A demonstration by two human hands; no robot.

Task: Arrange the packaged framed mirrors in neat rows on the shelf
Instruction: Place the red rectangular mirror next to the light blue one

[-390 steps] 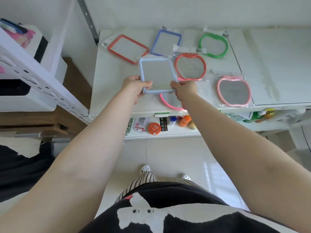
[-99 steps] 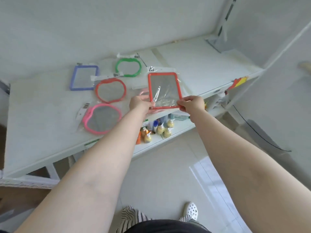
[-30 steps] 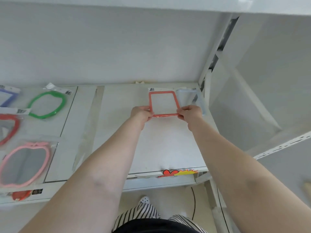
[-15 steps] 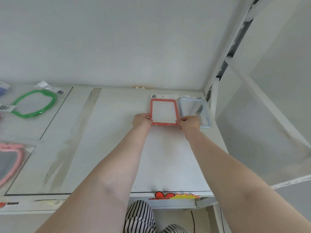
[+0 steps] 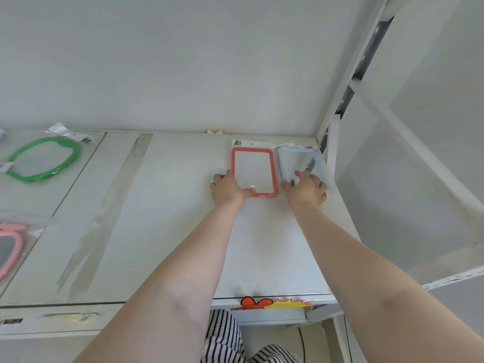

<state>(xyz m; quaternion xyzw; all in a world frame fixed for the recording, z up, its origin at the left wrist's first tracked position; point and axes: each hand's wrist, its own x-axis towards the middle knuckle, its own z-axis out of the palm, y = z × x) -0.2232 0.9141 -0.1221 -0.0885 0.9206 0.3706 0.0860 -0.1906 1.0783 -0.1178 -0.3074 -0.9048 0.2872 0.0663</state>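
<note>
A packaged red rectangular mirror (image 5: 253, 171) lies flat at the back right of the white shelf (image 5: 162, 221). Right beside it lies a packaged pale blue rectangular mirror (image 5: 298, 159), close to the shelf's right upright. My left hand (image 5: 227, 188) rests at the red mirror's lower left corner, thumb on its bottom edge. My right hand (image 5: 306, 188) lies with fingers spread on the pale blue mirror's lower part, covering it. A green apple-shaped mirror (image 5: 43, 159) and a pink apple-shaped mirror (image 5: 9, 247) lie at the far left.
The white back wall stands just behind the mirrors. A white metal upright (image 5: 340, 100) and side panel bound the shelf on the right. A red and yellow sticker (image 5: 272, 302) marks the shelf's front edge. Taped seams run across the shelf's left half.
The red mirror has gone down flat beside the pale blue one. My right hand has left the red frame and moved right onto the pale blue mirror.
</note>
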